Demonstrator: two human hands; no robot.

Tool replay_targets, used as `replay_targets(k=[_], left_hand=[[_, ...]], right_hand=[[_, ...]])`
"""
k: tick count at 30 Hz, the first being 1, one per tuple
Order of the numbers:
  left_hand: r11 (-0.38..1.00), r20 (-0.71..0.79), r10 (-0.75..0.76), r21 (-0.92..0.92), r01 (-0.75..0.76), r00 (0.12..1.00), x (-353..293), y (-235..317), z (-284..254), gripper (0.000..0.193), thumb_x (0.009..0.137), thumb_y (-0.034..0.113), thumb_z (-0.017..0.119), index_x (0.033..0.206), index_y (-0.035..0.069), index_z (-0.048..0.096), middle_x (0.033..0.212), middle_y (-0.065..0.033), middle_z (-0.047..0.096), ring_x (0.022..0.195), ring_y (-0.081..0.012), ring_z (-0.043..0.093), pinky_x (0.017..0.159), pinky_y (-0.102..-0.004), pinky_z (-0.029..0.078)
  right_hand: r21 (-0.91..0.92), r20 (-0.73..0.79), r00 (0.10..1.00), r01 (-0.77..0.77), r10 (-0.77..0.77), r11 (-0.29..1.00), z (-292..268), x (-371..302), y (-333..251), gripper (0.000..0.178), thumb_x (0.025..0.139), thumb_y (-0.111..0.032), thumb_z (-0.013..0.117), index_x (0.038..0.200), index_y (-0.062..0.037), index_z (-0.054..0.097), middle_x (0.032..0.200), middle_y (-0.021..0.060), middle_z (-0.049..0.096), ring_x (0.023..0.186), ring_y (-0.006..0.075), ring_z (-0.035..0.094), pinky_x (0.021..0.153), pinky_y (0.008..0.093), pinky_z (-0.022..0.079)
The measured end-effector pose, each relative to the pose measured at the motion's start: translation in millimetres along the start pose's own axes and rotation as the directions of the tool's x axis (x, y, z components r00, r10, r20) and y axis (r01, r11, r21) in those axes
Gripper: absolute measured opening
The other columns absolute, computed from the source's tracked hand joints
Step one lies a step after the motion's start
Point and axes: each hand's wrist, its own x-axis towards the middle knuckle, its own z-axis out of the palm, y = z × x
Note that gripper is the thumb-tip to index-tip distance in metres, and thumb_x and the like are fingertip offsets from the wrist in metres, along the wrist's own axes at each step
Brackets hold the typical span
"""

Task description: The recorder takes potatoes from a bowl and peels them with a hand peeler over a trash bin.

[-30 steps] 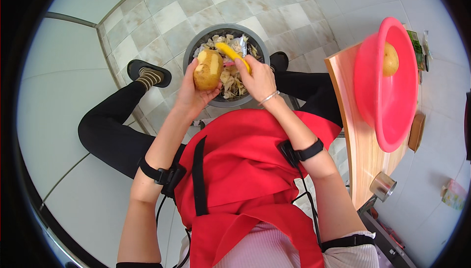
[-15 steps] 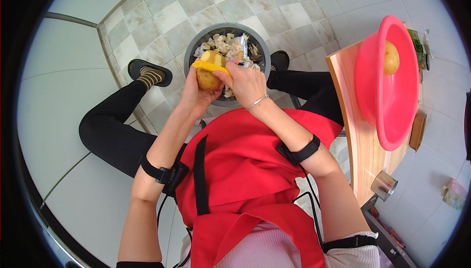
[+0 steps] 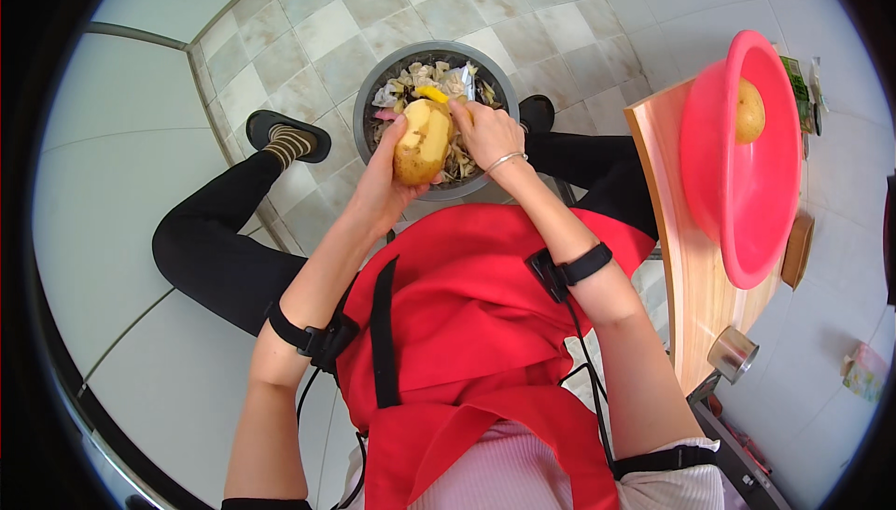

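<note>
A partly peeled potato (image 3: 423,143) rests in my left hand (image 3: 381,174), whose fingers wrap round its left side and underside. Pale yellow flesh shows over its upper part, while brown skin stays at the lower end. My right hand (image 3: 490,137) grips a yellow peeler (image 3: 432,94), its head just past the far end of the potato and apart from it. Below both hands stands a grey bin (image 3: 360,99) holding peelings and crumpled scraps (image 3: 462,163). The peeler's handle is mostly hidden by my fingers.
To the right, a pink basin (image 3: 761,202) with another potato (image 3: 749,111) in it stands on a wooden board (image 3: 658,137). A metal cup (image 3: 732,354) sits near the board's close end. My legs flank the bin on the tiled floor (image 3: 392,6).
The peeler has moved from across the potato to beyond its far end. More pale flesh is bare, and the potato has shifted slightly right and tilted in my left hand.
</note>
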Motion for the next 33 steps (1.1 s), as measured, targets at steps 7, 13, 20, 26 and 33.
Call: replay_targets(k=[7, 13, 20, 26, 33], left_hand=[[1.0, -0.062, 0.015, 0.001, -0.015, 0.998, 10, 3, -16, 0.053, 0.084, 0.057, 0.048, 0.11, 0.012, 0.053, 0.091, -0.0047, 0.059, 0.071, -0.0169, 0.057, 0.063, -0.0268, 0.044], [1.0, -0.071, 0.004, -0.014, -0.005, 0.997, 11, 3, -21, 0.055, 0.085, 0.058, 0.045, 0.108, 0.009, 0.055, 0.087, -0.0052, 0.059, 0.071, -0.0161, 0.057, 0.063, -0.0268, 0.045], [0.995, -0.033, 0.04, -0.085, -0.042, 0.999, 11, 5, -20, 0.054, 0.086, 0.056, 0.044, 0.111, 0.008, 0.053, 0.089, -0.0052, 0.059, 0.073, -0.0154, 0.058, 0.062, -0.0257, 0.045], [0.987, 0.069, 0.058, -0.151, -0.047, 0.996, 13, 9, -16, 0.054, 0.088, 0.053, 0.043, 0.118, 0.008, 0.049, 0.101, -0.0077, 0.057, 0.083, -0.0163, 0.056, 0.065, -0.0247, 0.043], [0.978, 0.263, 0.1, -0.205, -0.045, 0.959, 14, 6, -13, 0.057, 0.087, 0.054, 0.045, 0.12, 0.008, 0.047, 0.11, -0.0093, 0.056, 0.088, -0.0169, 0.056, 0.069, -0.0258, 0.044]], right_hand=[[0.242, -0.052, 0.996, -0.056, 0.07, 0.969, -3, -6, 0, 0.054, 0.084, -0.058, 0.046, 0.079, -0.0066, 0.063, 0.068, 0.0216, 0.061, 0.072, 0.0413, 0.06, 0.064, 0.0489, 0.047], [0.336, -0.05, 0.99, -0.106, 0.13, 0.936, 3, -1, 7, 0.057, 0.079, -0.061, 0.052, 0.074, -0.0048, 0.062, 0.066, 0.0223, 0.06, 0.069, 0.0405, 0.06, 0.061, 0.0463, 0.047], [0.763, 0.518, 0.846, -0.522, 0.124, 0.38, 3, -2, 10, 0.066, 0.081, -0.071, 0.04, 0.06, -0.0086, 0.047, 0.043, -0.0004, 0.038, 0.034, 0.013, 0.034, 0.035, 0.0267, 0.026], [0.762, 0.622, 0.783, -0.6, -0.017, 0.243, 0, -6, 11, 0.06, 0.082, -0.071, 0.039, 0.061, -0.0148, 0.038, 0.046, -0.0078, 0.026, 0.036, 0.0043, 0.02, 0.036, 0.0216, 0.016], [0.695, 0.719, 0.683, -0.712, -0.128, 0.104, -2, -16, -2, 0.056, 0.085, -0.068, 0.037, 0.069, -0.0148, 0.04, 0.05, -0.0084, 0.025, 0.039, 0.0039, 0.02, 0.038, 0.0206, 0.018]])
